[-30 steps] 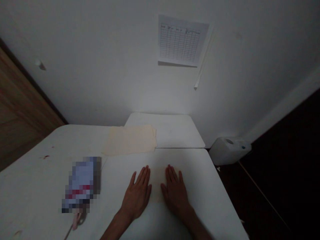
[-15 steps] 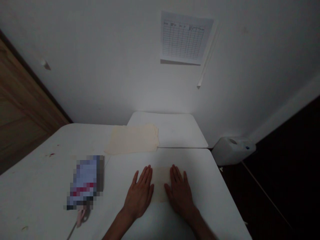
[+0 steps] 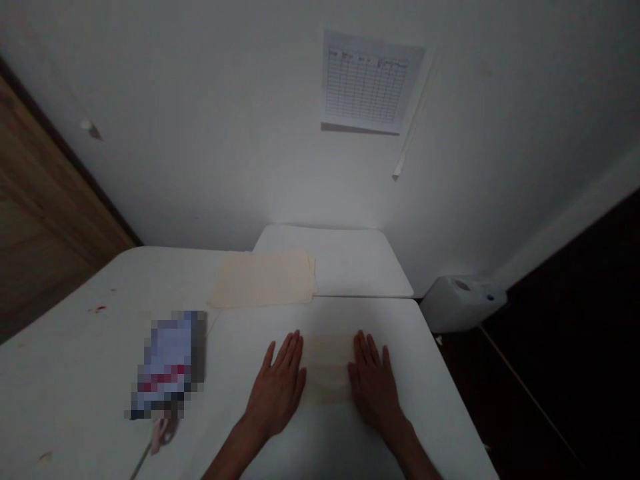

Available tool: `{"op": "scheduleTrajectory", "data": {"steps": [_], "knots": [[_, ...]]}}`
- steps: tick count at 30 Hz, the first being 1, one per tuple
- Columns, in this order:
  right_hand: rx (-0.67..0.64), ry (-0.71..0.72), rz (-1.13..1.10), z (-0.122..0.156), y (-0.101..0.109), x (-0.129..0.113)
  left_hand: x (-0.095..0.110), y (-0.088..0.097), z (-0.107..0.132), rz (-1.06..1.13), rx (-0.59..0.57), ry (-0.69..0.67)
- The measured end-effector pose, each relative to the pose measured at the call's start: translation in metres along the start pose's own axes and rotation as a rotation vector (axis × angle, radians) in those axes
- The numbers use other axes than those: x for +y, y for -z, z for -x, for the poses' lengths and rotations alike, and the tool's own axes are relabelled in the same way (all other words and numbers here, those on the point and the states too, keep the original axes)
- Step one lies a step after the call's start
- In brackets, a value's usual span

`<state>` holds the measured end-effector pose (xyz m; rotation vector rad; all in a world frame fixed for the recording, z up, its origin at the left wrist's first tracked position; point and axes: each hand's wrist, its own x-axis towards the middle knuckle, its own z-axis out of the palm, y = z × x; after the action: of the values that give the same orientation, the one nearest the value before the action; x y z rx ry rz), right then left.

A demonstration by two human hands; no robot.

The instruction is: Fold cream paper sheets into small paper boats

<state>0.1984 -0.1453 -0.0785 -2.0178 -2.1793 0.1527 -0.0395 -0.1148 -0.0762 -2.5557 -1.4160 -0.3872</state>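
Note:
My left hand [image 3: 277,390] lies flat and open on the white table [image 3: 240,340], palm down, fingers pointing away from me. My right hand [image 3: 374,387] lies flat and open beside it. Between the two hands a pale cream sheet [image 3: 327,370] rests on the table, and both hands touch its side edges. A larger stack of cream sheets [image 3: 263,278] lies farther back near the wall.
A blurred-out packet [image 3: 167,363] lies to the left, with pink-handled scissors [image 3: 160,433] just below it. A second white table [image 3: 345,260] stands against the wall. A white jug [image 3: 463,300] sits on the dark floor to the right. A printed chart [image 3: 367,80] hangs on the wall.
My hands have slid apart, the right one moving rightward, and the cream sheet between them now shows wider.

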Motion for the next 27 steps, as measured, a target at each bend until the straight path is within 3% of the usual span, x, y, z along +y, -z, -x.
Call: {"op": "scheduleTrajectory", "data": {"steps": [3,6,9,12,20,27], "knots": [[0.042,-0.028,0.021,0.0,0.004,-0.002,0.001,-0.002,0.0,0.007,0.017,0.008],[0.108,0.035,0.021,0.0,0.009,-0.02,0.001,-0.003,0.0,0.004,0.017,0.01],[0.067,0.236,-0.037,0.005,0.007,-0.044,0.001,-0.003,0.0,-0.004,0.001,0.009],[-0.022,0.298,-0.081,0.013,0.0,-0.055,0.002,-0.001,0.0,-0.001,-0.007,0.01],[-0.093,0.065,-0.062,0.037,0.001,-0.01,0.002,-0.001,0.001,0.033,0.003,0.02],[-0.009,0.006,-0.06,0.037,0.006,0.011,0.0,-0.006,0.001,0.017,0.024,0.013]]}}
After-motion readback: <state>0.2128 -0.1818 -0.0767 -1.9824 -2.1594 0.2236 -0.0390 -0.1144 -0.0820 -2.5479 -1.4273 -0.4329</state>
